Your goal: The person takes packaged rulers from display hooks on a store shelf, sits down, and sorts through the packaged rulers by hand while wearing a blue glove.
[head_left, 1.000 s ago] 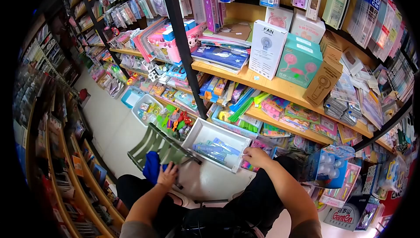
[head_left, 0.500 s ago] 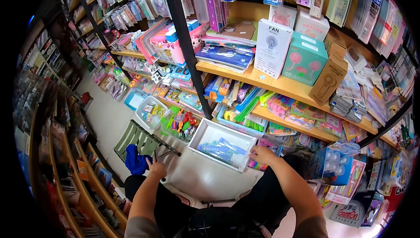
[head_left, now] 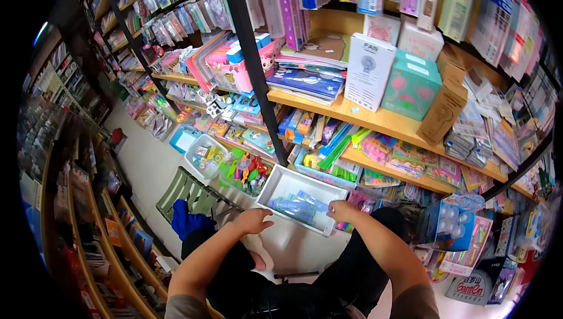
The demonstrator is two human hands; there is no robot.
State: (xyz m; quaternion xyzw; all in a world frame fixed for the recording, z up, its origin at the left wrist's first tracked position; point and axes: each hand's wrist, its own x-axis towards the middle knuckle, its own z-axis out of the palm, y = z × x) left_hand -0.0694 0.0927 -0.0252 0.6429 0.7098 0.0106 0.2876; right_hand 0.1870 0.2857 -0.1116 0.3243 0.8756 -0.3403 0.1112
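A shallow white box (head_left: 271, 191) sits low in front of me, with several packaged blue rulers (head_left: 302, 206) lying in it. My right hand (head_left: 345, 212) is closed on the box's right front corner, thumb and fingers at the rim. Just off the left front corner is my left hand (head_left: 254, 221), palm down, its thumb apart from the bent fingers and nothing seen in it. A blue cloth (head_left: 189, 218) lies over a green slatted folding stool (head_left: 186, 193) to the left of that hand.
Beyond the white box stand a clear bin (head_left: 205, 157) and a pile of colourful toys (head_left: 246, 171). Shelves (head_left: 363, 120) with a fan box (head_left: 368, 72) rise ahead. Goods crowd the right side, including a blue box of clear balls (head_left: 448, 225). Bookshelves line the left.
My left hand has left the blue cloth and moved right, close to the white box. The right hand keeps its place at the box's corner. The view has shifted slightly.
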